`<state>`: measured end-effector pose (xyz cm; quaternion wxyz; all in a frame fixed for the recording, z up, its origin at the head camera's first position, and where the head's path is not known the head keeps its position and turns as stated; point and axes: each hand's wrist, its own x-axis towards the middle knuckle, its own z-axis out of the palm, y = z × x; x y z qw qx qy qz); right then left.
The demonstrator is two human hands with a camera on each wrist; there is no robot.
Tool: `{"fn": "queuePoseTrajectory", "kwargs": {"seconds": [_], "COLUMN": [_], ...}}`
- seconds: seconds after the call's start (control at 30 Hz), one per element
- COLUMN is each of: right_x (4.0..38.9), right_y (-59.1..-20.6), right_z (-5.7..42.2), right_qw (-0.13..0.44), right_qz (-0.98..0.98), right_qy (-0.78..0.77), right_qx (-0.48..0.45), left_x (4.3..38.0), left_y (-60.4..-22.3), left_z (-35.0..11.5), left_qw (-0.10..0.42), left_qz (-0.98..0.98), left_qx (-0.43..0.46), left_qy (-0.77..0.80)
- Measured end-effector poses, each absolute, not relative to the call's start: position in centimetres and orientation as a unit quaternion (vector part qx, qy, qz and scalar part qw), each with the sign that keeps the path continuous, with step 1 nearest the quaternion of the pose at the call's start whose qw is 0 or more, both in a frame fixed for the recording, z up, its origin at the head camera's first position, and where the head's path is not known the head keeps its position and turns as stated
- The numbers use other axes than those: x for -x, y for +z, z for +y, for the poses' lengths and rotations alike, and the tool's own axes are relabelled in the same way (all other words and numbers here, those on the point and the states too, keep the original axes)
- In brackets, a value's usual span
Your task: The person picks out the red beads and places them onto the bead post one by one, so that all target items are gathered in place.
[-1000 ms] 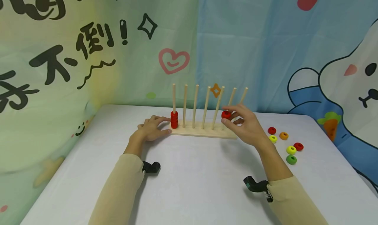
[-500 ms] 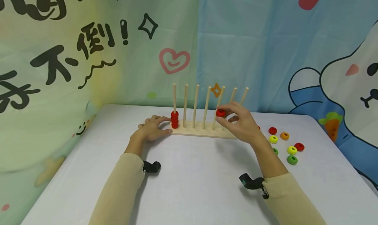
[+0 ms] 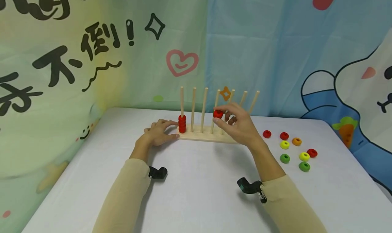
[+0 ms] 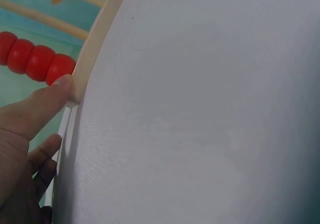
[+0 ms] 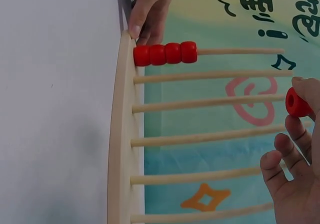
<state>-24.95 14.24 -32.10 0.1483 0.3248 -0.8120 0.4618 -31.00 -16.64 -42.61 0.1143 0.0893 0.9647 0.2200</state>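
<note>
A wooden peg stand (image 3: 199, 135) with a row of upright pegs is on the table; a stack of several red beads (image 3: 182, 124) fills the lower part of its leftmost peg. My left hand (image 3: 157, 132) holds the stand's left end, its thumb (image 4: 47, 99) against the base's front edge beside the lowest bead. Between thumb and index finger, my right hand (image 3: 240, 126) pinches a single red bead (image 5: 297, 103), its hole facing the base in the right wrist view. That bead is raised near the upper pegs, apart from the stack.
Loose beads lie right of the stand: red (image 3: 266, 134), orange (image 3: 296, 141), yellow (image 3: 284, 144) and green (image 3: 284, 158) ones. The white table (image 3: 196, 185) ends at a printed cloth backdrop (image 3: 245, 49) close behind the pegs.
My right hand has carried the pinched red bead leftward along the pegs. Loose red and green beads have come into view from behind the right arm. The left hand stays put.
</note>
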Motion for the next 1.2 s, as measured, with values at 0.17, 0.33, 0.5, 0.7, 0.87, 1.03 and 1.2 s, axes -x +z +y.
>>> {"fn": "queuePoseTrajectory", "kwargs": {"seconds": [0.17, 0.33, 0.5, 0.7, 0.87, 1.03, 1.2], "right_x": [25.1, 25.4, 25.6, 26.2, 26.4, 26.4, 26.6], "right_y": [-31.9, -31.4, -31.1, -31.1, -31.2, -31.0, -30.9], "right_z": [13.4, 12.9, 12.5, 12.0, 11.5, 11.0, 10.3], "right_qw": [0.144, 0.143, 0.145, 0.146, 0.145, 0.150, 0.157], "right_qz": [-0.803, -0.804, -0.796, -0.777, -0.763, -0.759, -0.743], "right_qy": [0.470, 0.465, 0.473, 0.506, 0.523, 0.529, 0.542], "right_qx": [-0.336, -0.344, -0.348, -0.346, -0.350, -0.349, -0.360], "left_x": [31.0, 30.9, 30.8, 30.9, 30.9, 30.8, 30.8], "left_y": [-42.5, -42.1, -41.9, -42.1, -42.4, -42.4, -42.2], "left_z": [-16.5, -16.5, -16.4, -16.4, -16.5, -16.6, -16.5], "left_qw": [0.113, 0.112, 0.109, 0.112, 0.116, 0.116, 0.116], "left_qz": [0.965, 0.965, 0.966, 0.965, 0.966, 0.966, 0.965], "left_qx": [-0.090, -0.088, -0.089, -0.088, -0.086, -0.087, -0.090], "left_qy": [0.217, 0.220, 0.218, 0.218, 0.213, 0.215, 0.216]}}
